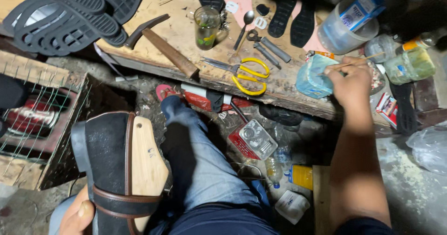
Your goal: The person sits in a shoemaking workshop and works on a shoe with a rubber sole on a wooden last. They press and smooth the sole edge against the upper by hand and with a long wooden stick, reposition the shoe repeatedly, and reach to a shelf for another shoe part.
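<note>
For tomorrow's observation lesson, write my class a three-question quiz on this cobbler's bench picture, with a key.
1. True or false: the yellow-handled scissors lie on the wooden workbench between the wooden-handled hammer and the pale blue tub.
2. What does the right hand hold? A) a thin wooden stick B) a metal spoon C) a pair of pliers
3. Name what the left hand steadies.

Key:
1. True.
2. A; the stick's end is at the tub.
3. A black suede shoe upper with brown trim, fitted on a pale wooden last.
</note>
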Available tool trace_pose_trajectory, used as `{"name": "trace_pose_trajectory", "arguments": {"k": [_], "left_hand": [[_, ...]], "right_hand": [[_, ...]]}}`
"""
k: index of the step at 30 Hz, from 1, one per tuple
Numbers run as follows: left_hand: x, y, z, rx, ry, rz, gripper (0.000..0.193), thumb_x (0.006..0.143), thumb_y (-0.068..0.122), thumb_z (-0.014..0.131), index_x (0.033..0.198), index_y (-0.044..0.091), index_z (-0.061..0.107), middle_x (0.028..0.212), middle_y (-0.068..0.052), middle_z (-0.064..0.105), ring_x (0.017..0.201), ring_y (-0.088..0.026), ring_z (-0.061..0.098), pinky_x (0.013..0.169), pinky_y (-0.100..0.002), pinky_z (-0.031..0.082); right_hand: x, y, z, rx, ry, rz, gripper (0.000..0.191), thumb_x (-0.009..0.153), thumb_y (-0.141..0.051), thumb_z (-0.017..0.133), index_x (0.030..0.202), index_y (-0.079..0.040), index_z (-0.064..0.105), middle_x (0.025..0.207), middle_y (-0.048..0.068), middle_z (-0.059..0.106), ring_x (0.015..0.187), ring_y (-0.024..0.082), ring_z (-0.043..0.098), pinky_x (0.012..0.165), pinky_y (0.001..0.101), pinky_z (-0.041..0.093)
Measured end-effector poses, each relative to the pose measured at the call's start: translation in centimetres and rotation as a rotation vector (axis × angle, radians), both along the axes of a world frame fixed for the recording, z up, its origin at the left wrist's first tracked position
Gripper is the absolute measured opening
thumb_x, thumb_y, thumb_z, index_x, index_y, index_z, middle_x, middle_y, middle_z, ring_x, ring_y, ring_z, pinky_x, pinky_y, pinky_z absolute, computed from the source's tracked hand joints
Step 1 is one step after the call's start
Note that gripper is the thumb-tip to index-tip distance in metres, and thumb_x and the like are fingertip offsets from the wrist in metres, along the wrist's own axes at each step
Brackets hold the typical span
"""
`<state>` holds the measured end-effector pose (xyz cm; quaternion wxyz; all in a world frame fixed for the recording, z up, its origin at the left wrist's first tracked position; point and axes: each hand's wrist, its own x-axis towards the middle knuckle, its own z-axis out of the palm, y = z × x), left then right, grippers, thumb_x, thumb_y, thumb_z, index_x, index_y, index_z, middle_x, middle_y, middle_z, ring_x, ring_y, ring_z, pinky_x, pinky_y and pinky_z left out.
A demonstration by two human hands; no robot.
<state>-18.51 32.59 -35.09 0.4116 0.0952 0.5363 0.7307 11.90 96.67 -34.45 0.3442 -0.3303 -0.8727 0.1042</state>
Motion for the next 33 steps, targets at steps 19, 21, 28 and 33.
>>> {"name": "trace_pose_trajectory", "arguments": {"k": [19, 21, 28, 33], "left_hand": [[2.9, 4.0, 6.3, -0.065, -0.001, 0.094, 0.086, 0.093, 0.049, 0.053, 0.151, -0.015, 0.043, 0.139, -0.030, 0.062, 0.127, -0.034, 0.060, 0.109, -0.043, 0.040], [3.5, 4.3, 7.0, -0.009, -0.036, 0.121, 0.084, 0.096, 0.048, 0.052, 0.150, -0.016, 0.045, 0.135, -0.032, 0.063, 0.121, -0.034, 0.063, 0.105, -0.043, 0.043], [3.5, 3.8, 9.5, -0.059, 0.238, 0.063, 0.074, 0.096, 0.042, 0.048, 0.151, -0.007, 0.045, 0.131, -0.017, 0.067, 0.113, -0.021, 0.066, 0.100, -0.035, 0.049], [3.3, 3.4, 10.9, 0.036, 0.140, 0.014, 0.062, 0.101, 0.033, 0.053, 0.154, 0.001, 0.045, 0.120, -0.010, 0.069, 0.104, -0.018, 0.067, 0.093, -0.033, 0.055]], "right_hand": [[0.3, 0.8, 2.2, -0.154, 0.162, -0.047, 0.016, 0.087, -0.017, 0.082, 0.095, -0.004, 0.078, 0.128, 0.017, 0.065, 0.122, 0.028, 0.060, 0.105, 0.0384, 0.046], [1.0, 0.1, 3.0, -0.127, 0.172, -0.001, 0.013, 0.091, -0.015, 0.080, 0.098, -0.003, 0.079, 0.122, 0.016, 0.067, 0.122, 0.028, 0.061, 0.107, 0.0387, 0.046], [-0.6, -6.4, 5.6, -0.673, 0.363, 0.126, 0.018, 0.114, -0.015, 0.062, 0.105, 0.000, 0.064, 0.097, 0.014, 0.073, 0.081, 0.021, 0.068, 0.079, 0.0325, 0.057], [-7.7, -18.7, 7.6, -1.133, 0.606, 0.647, 0.018, 0.125, -0.014, 0.049, 0.111, -0.002, 0.054, 0.098, 0.016, 0.067, 0.083, 0.023, 0.068, 0.083, 0.0365, 0.061]]}}
